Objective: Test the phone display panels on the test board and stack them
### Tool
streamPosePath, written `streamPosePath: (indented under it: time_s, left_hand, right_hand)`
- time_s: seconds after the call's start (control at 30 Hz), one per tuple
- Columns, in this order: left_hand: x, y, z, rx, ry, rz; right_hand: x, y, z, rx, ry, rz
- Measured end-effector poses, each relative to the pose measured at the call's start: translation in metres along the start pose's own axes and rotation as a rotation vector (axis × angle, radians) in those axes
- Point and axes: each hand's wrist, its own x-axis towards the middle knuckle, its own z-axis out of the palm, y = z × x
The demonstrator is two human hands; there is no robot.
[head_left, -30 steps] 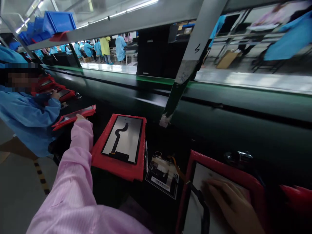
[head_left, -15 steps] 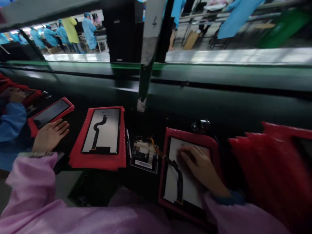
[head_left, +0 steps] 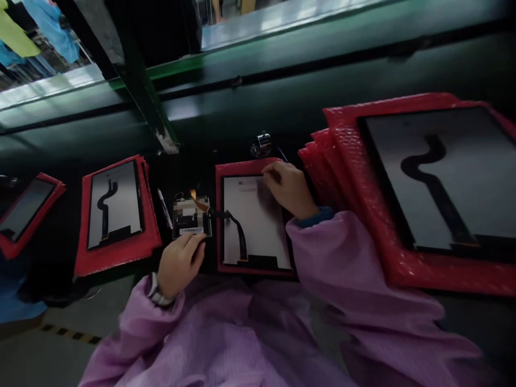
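Note:
In the head view, an LCD panel lies pale back up on a red bubble-wrap sleeve. Its black flex cable runs left to a small circuit board, joined by an orange ribbon. My left hand is at the board's near edge, fingers loosely bent, thumb apart, nothing visible in it. At the panel's upper right corner, my right hand has thumb and fingertips pinched together. Whatever lies between those fingertips is too small to make out.
To the left, another panel lies on stacked red sleeves, with a white pen beside it. A higher stack of red sleeves at right carries a panel. Behind are a shiny metal object and a slanted post.
My left hand has come from the far left, where it was open palm up, to the circuit board. My right hand has shifted to the panel's upper right corner. The view has swung right.

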Motion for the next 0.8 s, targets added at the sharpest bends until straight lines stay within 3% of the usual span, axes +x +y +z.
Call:
streamPosePath:
  time_s: [0.1, 0.17, 0.27, 0.43, 0.63, 0.8]
  left_hand:
    - [0.015, 0.004, 0.037, 0.219, 0.006, -0.278]
    - [0.017, 0.005, 0.05, 0.269, 0.036, -0.363]
    - [0.016, 0.006, 0.056, 0.318, 0.019, -0.326]
    - [0.016, 0.007, 0.054, 0.405, -0.129, -0.274]
    - [0.014, 0.012, 0.054, 0.444, -0.21, -0.304]
    - [0.008, 0.023, 0.057, 0.327, -0.22, -0.307]
  right_hand:
    - [0.0, 0.005, 0.003, -0.019, 0.032, 0.037]
    - [0.001, 0.007, 0.005, -0.02, 0.037, 0.057]
    - [0.001, 0.009, 0.007, -0.007, 0.058, 0.074]
    - [0.001, 0.011, 0.008, 0.009, 0.077, 0.078]
    - [-0.003, 0.005, 0.002, -0.027, 0.009, 0.106]
    - [-0.008, 0.01, -0.001, -0.053, -0.064, 0.157]
